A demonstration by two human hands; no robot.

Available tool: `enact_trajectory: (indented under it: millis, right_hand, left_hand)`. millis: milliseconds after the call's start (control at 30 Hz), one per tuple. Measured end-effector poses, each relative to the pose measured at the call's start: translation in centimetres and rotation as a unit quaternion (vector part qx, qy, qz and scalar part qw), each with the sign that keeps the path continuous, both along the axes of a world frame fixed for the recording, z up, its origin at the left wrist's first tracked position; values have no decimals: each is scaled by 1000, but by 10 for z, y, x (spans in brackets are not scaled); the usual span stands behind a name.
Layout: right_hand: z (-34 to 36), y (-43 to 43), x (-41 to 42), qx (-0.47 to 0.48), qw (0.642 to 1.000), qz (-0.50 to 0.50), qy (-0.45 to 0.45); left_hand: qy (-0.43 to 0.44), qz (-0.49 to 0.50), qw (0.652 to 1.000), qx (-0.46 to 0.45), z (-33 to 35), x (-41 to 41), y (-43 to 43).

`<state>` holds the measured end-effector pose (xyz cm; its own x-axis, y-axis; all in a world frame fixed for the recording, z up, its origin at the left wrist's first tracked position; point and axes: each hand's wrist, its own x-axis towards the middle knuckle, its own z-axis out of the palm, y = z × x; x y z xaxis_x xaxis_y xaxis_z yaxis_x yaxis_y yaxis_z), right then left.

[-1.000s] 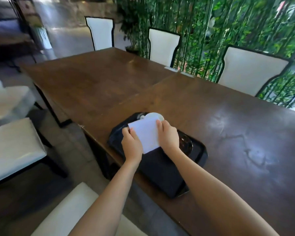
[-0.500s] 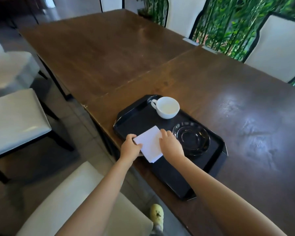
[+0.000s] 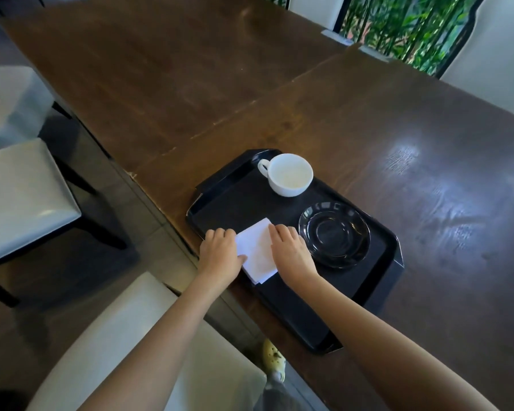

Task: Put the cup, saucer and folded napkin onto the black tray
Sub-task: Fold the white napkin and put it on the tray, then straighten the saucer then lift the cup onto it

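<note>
On glossy black tray – square white napkin, both hands pressing

1. Your left hand lies palm down, fingers curled, thumb pointing right.
2. Your right hand lies palm down, fingers together.
3. Both bare forearms reach forward, converging.

A dark brown wooden tabletop fills the frame; the black tray lies on its near edge, lower centre.
</note>
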<state>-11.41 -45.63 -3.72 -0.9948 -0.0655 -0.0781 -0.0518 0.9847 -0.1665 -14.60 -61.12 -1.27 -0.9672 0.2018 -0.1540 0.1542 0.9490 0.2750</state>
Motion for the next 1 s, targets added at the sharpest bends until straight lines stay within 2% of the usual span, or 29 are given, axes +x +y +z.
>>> enact_trajectory:
  millis: [400,500,600,700,767,867,1000]
  right_hand:
    - [-8,5,9,3,999,34,9]
    - [-4,5,11,-32,999,36,4]
    - [15,22,5,-107,994,7,28]
    - [40,60,4,-174,976,-100,79]
    - [51,88,8,-166,970,-157,84]
    - [54,117,18,-134,965,-219,44]
    - [44,132,34,-96,963,-249,-36]
  left_hand:
    - [44,-34,996,-76,-9,15,-12]
    - [32,-37,996,-75,-5,14,-12]
    - [27,-25,999,-30,7,6,-9]
    - [22,-15,997,68,26,-11,3]
    - [3,-15,990,139,36,-23,19]
    - [-49,-44,976,209,43,-36,49]
    - [-136,-78,968,197,39,-42,88]
